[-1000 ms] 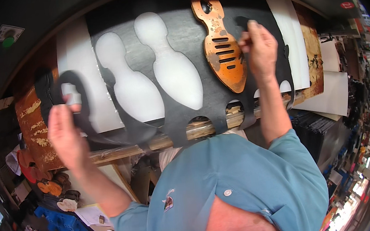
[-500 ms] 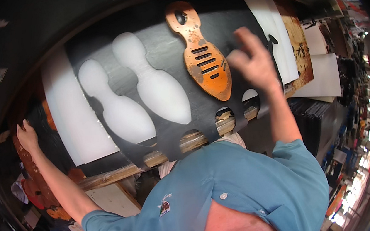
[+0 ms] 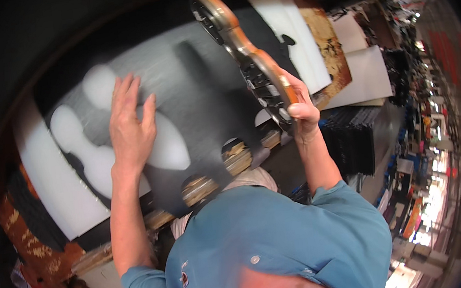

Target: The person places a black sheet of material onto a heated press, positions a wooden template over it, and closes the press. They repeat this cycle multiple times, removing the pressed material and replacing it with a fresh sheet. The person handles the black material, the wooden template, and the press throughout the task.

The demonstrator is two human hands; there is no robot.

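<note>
My right hand [image 3: 303, 106] grips an orange sole-shaped cutting die [image 3: 242, 49] by its near end. The die is tilted on its side, raised at least partly off the black sheet [image 3: 203, 107], with its metal edge and dark inside facing left. Over the sheet is my left hand [image 3: 130, 121], fingers stretched out and nothing in them. It partly covers a sole-shaped hole [image 3: 169, 145] through which white shows. Left of that lies another such hole [image 3: 86, 146]. Whether the left hand touches the sheet, I cannot tell.
White board [image 3: 54, 170] shows under the sheet at left, with another white strip [image 3: 292, 34] at right. Rounded cutouts [image 3: 236, 153] notch the sheet's near edge. A stack of black sheets [image 3: 349, 139] stands at right. A dark machine overhang borders the far side.
My right hand has taken hold of the cutting die and tipped it up from the sheet. My left hand has come from the far left onto the cut-out area. The view has shifted.
</note>
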